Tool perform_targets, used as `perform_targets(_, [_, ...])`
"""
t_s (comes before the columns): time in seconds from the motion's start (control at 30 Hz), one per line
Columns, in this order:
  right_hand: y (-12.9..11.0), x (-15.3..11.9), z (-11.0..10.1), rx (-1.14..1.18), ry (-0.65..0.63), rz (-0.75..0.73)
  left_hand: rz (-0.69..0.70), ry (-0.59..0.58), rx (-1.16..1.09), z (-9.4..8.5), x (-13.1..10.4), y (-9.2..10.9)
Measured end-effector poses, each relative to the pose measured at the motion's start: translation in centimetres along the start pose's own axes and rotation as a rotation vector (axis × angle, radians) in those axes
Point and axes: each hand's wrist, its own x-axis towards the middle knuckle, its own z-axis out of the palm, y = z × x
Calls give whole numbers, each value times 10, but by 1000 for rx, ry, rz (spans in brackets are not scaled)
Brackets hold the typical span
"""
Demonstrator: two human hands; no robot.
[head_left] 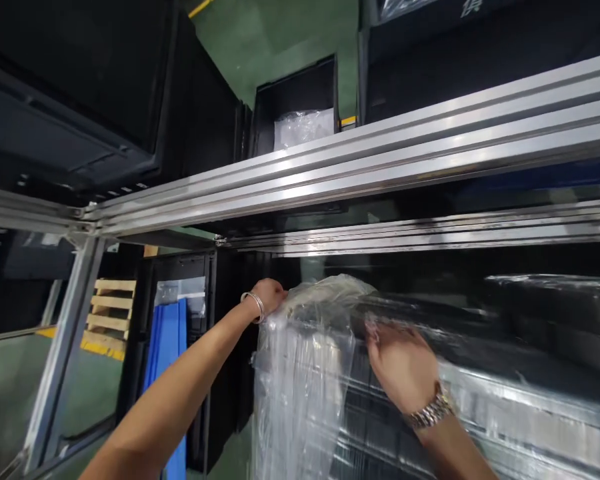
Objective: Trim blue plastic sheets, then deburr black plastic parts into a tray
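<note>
Clear plastic film [305,373] hangs over the left end of a stack of dark, shiny layered items [380,427], whose kind I cannot make out. At the film's upper left corner, my left hand [271,297] has its fingers closed on the edge, a bracelet round the wrist. My right hand [405,367], with a metal watch on its wrist, is slightly blurred over the top of the stack. Its fingers are curled in and pinch the film there; the fingertips are partly hidden.
An aluminium frame bar [330,170] crosses just above my hands, joined to an upright post [65,353] on the left. Black bins [200,107] stand beyond it. Blue panels [167,353] and a wooden pallet [111,310] are at left on the green floor [280,33].
</note>
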Motion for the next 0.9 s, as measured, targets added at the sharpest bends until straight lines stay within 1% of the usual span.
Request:
perform_targets(0.07, [4,-5,4,-18,120,-45,-55,79,-40,-1,7,-12])
perform_targets(0.1, [4,-4,6,-24,148,-56,-97,118,-61,0,13,-18])
perform_targets(0.13, [3,-1,8,-28,142,-53,-143,153,-84,1,19,-25])
perform_targets(0.23, [-2,9,11,-28,37,-42,-258,204,-167,10,32,-45])
perform_targets(0.3, [-4,14,10,-29,-18,-47,-291,219,-235,15,32,-55])
perform_targets(0.33, [-3,16,9,-37,-37,-44,-294,227,-271,18,27,-58])
perform_targets(0.37, [-2,19,9,-50,-53,-35,-286,237,-308,21,20,-59])
perform_targets(0.43, [3,27,9,-86,-84,4,-236,246,-379,30,1,-55])
perform_targets(0.53, [12,45,13,-124,-109,58,-127,229,-429,53,-30,-37])
perform_targets(0.6, [18,54,16,-135,-118,57,-87,243,-412,68,-41,-25])
perform_targets(0.63, [21,57,18,-144,-112,53,-75,254,-400,74,-42,-21])
perform_targets(0.67, [25,59,19,-153,-98,49,-66,263,-390,77,-41,-21])
perform_targets(0.73, [32,59,22,-169,-49,46,-59,259,-385,79,-32,-27])
perform_targets(0.83, [40,57,25,-185,32,45,-103,222,-407,82,-11,-50])
perform_targets(0.9, [43,56,26,-186,71,37,-167,193,-434,90,4,-65])
